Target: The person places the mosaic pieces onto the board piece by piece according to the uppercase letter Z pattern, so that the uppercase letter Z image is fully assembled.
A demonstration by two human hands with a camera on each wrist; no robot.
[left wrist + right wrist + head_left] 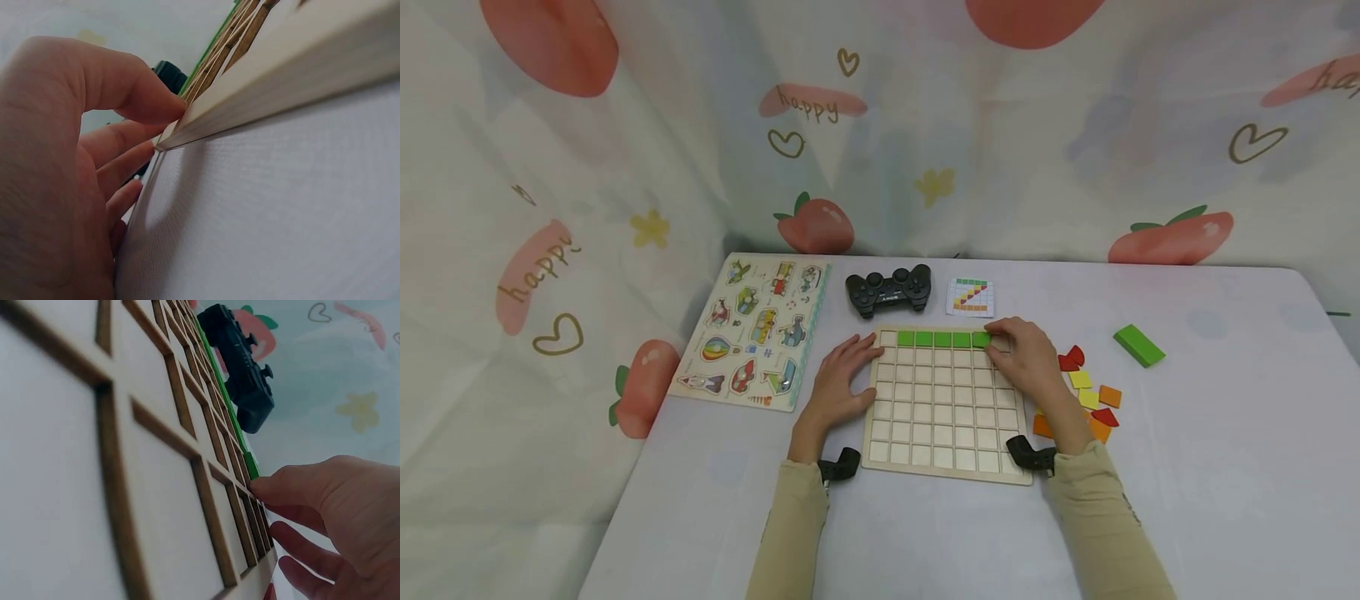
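A wooden grid board (932,412) lies flat before me, a line of green square tiles (925,339) along its far row. My right hand (1026,358) is at the far right part of that row, thumb and finger pinching a green tile (981,340). In the right wrist view this tile (250,465) stands slightly proud of the others beside the thumb. My left hand (838,383) rests against the board's left edge with fingers spread. The left wrist view has its thumb touching the wooden rim (206,115).
Right of the board lie loose red, yellow and orange pieces (1088,400), partly behind the right forearm, and a green block (1139,345). Behind the board are a black game controller (889,290) and a small pattern card (970,297). A picture puzzle board (752,333) lies left.
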